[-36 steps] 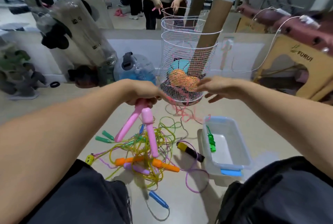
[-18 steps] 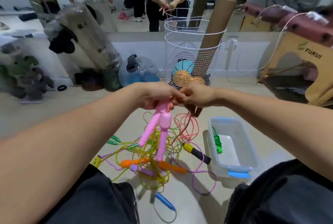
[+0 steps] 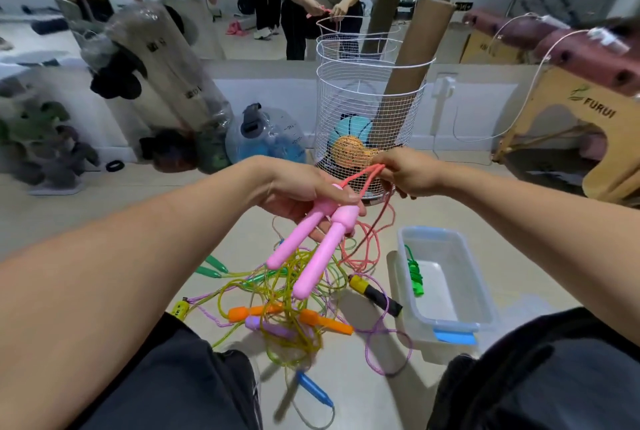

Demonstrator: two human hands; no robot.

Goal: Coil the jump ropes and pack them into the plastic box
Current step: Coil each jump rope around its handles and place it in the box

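Progress is early: one green rope [image 3: 415,273] lies in the plastic box [image 3: 474,277] (others tangled beside it); left hand [image 3: 304,192] clasps pink handles [image 3: 313,256], right hand [image 3: 405,171] pinches their cord [image 3: 363,175].

Pink handles [image 3: 313,251]: smooth plastic, soft sheen. Pink cord [image 3: 372,221]: thin, glossy, rubbery-looking. Tangle [image 3: 287,305] on floor: translucent yellow-green cord, shiny; orange handles [image 3: 322,320] smooth plastic, black handle [image 3: 379,296] matt. Box [image 3: 479,298]: clear plastic, slightly frosted, glossy rim; blue latch [image 3: 455,338] opaque plastic. Green rope [image 3: 415,275] inside: bright plastic. Basket [image 3: 349,100]: white-coated wire mesh. Tube [image 3: 420,48]: brown cardboard, matt. Floor [image 3: 433,395]: smooth, pale, low gloss. Trousers [image 3: 173,381]: dark matt cloth.
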